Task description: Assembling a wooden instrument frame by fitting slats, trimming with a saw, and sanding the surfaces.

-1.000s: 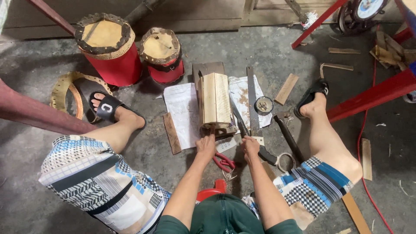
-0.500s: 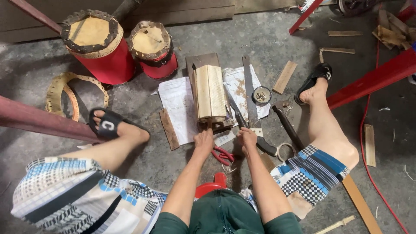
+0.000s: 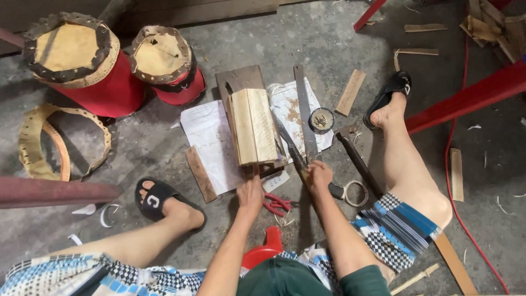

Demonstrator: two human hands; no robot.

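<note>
A pale wooden block (image 3: 253, 125) lies on a dark board (image 3: 238, 80) over white paper sheets (image 3: 210, 137) on the concrete floor. My left hand (image 3: 250, 194) presses against the block's near end. My right hand (image 3: 318, 175) grips the handle of a knife (image 3: 290, 147) whose blade points up along the block's right side. I sit on a low red stool (image 3: 262, 253) with my legs spread to both sides.
A handsaw (image 3: 306, 109), a tape roll (image 3: 321, 119), a hammer (image 3: 355, 159), a ring (image 3: 356, 193) and red pliers (image 3: 276, 204) lie around my hands. Two red drums (image 3: 96, 66) and a leather strip hoop (image 3: 60, 142) sit at left. Red metal frame bars (image 3: 471, 93) stand at right.
The view has shifted slightly. My left leg has straightened outward to the left. Both hands stay at the block's near end, the right still on the knife.
</note>
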